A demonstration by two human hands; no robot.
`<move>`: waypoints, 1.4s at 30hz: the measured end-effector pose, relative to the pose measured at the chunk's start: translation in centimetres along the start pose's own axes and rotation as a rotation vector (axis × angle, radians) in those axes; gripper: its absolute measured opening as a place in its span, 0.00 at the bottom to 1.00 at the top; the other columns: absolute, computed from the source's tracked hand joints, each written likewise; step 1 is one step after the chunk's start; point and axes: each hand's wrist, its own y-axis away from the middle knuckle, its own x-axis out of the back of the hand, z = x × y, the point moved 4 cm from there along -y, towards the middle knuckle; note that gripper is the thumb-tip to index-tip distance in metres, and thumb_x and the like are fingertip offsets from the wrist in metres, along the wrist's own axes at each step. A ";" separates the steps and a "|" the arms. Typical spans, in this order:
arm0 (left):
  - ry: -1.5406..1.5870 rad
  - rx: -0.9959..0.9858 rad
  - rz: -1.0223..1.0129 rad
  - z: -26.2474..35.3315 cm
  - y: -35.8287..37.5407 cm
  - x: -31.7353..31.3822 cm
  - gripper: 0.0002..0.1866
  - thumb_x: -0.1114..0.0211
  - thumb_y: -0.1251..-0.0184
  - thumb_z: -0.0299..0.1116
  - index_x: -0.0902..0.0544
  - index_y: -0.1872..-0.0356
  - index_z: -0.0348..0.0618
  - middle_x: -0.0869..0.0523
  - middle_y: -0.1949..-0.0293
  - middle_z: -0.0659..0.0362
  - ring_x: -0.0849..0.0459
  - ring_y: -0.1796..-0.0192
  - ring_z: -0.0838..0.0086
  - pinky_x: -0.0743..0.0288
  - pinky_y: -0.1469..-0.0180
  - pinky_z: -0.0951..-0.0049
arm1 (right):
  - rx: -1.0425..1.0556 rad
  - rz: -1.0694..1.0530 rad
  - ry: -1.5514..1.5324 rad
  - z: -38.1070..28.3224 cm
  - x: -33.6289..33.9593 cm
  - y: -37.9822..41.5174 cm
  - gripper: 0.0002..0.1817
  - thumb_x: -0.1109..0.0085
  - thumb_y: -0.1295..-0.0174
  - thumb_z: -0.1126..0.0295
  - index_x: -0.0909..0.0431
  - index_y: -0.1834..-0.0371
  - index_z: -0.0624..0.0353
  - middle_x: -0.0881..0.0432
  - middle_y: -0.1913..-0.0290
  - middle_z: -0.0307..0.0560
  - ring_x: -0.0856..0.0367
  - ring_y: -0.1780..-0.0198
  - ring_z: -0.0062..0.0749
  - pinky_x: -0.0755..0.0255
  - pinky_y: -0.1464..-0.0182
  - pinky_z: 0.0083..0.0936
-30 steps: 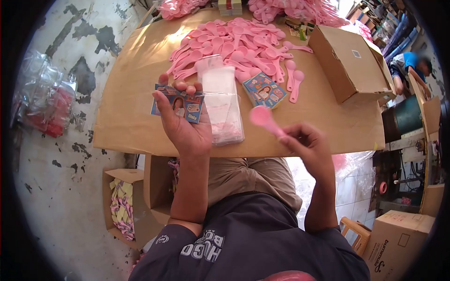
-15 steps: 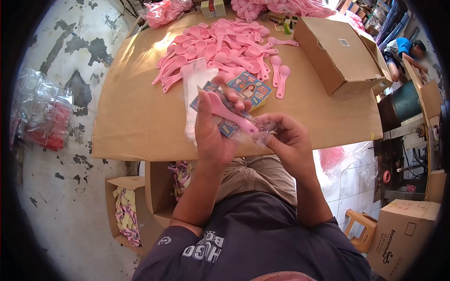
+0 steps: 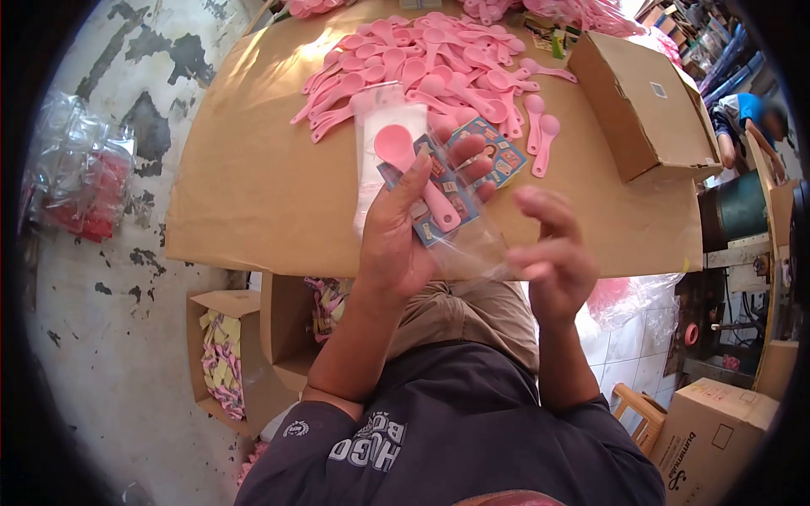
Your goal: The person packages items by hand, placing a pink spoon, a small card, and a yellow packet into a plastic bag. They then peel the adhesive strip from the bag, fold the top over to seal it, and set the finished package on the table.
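Note:
My left hand [image 3: 396,228] is closed around a pink plastic spoon [image 3: 395,145], thumb pressed across its handle. Behind the spoon, in the same grip, is a blue printed card [image 3: 456,198] with a clear plastic bag [image 3: 481,240] spreading toward the right. My right hand [image 3: 557,253] hovers by the bag's loose end, its fingers apart and slightly blurred. Under the left hand lies a stack of clear bags [image 3: 371,160] on the table. More blue cards [image 3: 498,156] sit just beyond the left fingertips.
A large heap of pink spoons [image 3: 422,63] covers the back of the brown-topped table [image 3: 253,185]. Two single spoons [image 3: 547,143] lie beside a cardboard box [image 3: 637,101] at right. Below left, another box [image 3: 224,363] holds packed pieces. A person [image 3: 747,118] sits far right.
My right hand has moved off the spoon's handle end to the right, its fingers opening. The left hand has turned so the spoon's bowl faces up, and the bag now lies spread out.

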 end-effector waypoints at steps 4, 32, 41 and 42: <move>0.049 0.096 0.004 0.4 0.1 -1.7 0.27 0.51 0.14 0.41 0.37 0.23 0.38 0.28 0.26 0.43 0.23 0.29 0.54 0.30 0.24 0.52 | -0.047 0.039 0.458 0.5 0.5 -1.5 0.14 0.33 0.34 0.67 0.12 0.47 0.56 0.22 0.30 0.59 0.29 0.28 0.53 0.36 0.27 0.45; -1.023 -0.004 0.021 -1.4 2.3 -3.8 0.29 0.37 0.23 0.26 0.31 0.24 0.41 0.09 0.58 0.57 0.18 0.68 0.88 0.26 0.71 0.85 | -0.071 0.197 0.715 -2.3 1.3 -2.9 0.22 0.26 0.42 0.74 0.16 0.43 0.57 0.15 0.46 0.47 0.19 0.48 0.39 0.24 0.49 0.34; -1.484 -0.239 -0.148 -1.4 2.9 -4.8 0.33 0.34 0.29 0.23 0.30 0.23 0.42 0.16 0.57 0.60 0.29 0.72 0.84 0.35 0.70 0.78 | 0.112 0.194 0.854 -2.3 0.3 -4.1 0.14 0.27 0.46 0.77 0.12 0.54 0.57 0.14 0.47 0.45 0.20 0.47 0.43 0.25 0.45 0.38; -1.520 -0.281 -0.189 -1.5 2.9 -5.0 0.33 0.34 0.29 0.22 0.30 0.23 0.38 0.21 0.69 0.69 0.42 0.76 0.89 0.45 0.73 0.83 | 0.116 0.211 0.845 -2.2 0.4 -4.0 0.14 0.28 0.46 0.78 0.12 0.56 0.58 0.14 0.49 0.45 0.19 0.48 0.43 0.24 0.46 0.36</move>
